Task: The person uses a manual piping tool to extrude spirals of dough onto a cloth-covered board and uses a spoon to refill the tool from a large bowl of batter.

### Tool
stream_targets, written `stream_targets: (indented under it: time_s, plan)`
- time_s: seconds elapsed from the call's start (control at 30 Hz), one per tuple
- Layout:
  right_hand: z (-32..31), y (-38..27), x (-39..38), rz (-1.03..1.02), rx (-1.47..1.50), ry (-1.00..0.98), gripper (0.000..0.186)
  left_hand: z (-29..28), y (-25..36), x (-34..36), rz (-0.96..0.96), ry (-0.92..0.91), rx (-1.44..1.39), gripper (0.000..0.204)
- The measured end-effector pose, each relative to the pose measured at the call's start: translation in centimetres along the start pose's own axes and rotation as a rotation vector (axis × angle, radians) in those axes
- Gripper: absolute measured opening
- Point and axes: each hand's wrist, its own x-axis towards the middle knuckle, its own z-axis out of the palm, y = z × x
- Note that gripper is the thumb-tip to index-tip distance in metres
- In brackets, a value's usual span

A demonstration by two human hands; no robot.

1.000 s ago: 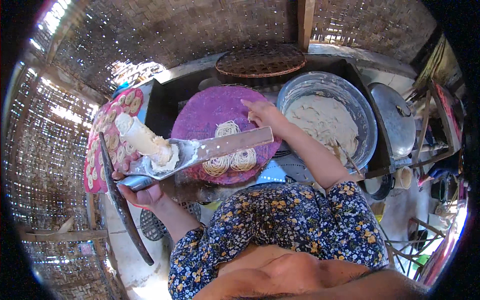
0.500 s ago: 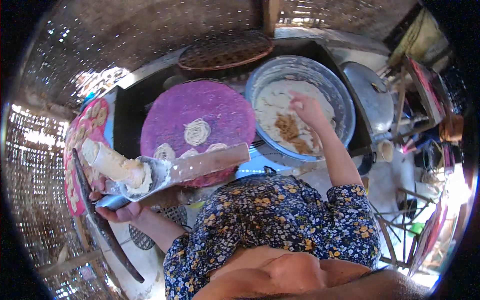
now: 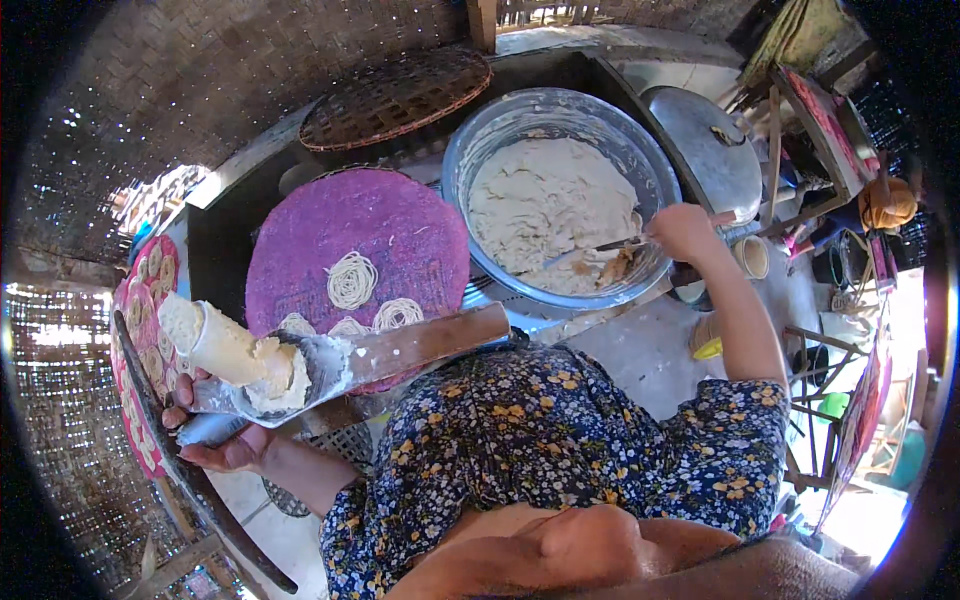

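Observation:
In my left hand [image 3: 238, 448] is a dough press, its long wooden bar [image 3: 430, 345] reaching right across the lower edge of a round purple mat. A dough-filled white tube [image 3: 235, 345] joins it, with soft dough [image 3: 280, 380] bulging at the tube's lower end. A dark curved wooden lever [image 3: 215, 490] lies along the outer side of the hand. My right hand [image 3: 685, 235] is closed round a thin-bladed, knife-like tool [image 3: 615, 245] at the right rim of a big grey-blue tub [image 3: 560, 298]. The blade points left over pale dough [image 3: 540, 200], beside a brown lump [image 3: 612, 268].
Several coiled noodle rounds [image 3: 352, 282] lie on the purple mat [image 3: 330, 220]. More rounds sit on a pink mat [image 3: 150, 300] at the left. A woven tray [image 3: 400, 100] leans behind, and a metal lid [image 3: 705, 150] stands right of the tub. Another person [image 3: 885, 205] is at far right.
My right hand has moved from over the dough to the tub's right rim and now grips the knife-like tool. Less brown shows in the dough. The whole view has shifted slightly.

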Motion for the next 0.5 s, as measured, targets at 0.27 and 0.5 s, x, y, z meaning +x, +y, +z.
stream_targets:
  time_s: [0.27,0.5]
  plan:
    - [5.3,-0.9,2.7,-0.030,0.022,-0.082,0.019,0.6,-0.3,-0.4,-0.024,-0.051,-0.041,0.041]
    - [7.6,-1.8,4.0,-0.087,0.062,-0.145,0.022,-0.1,0.4,-0.9,0.003,-0.057,0.020,0.048]
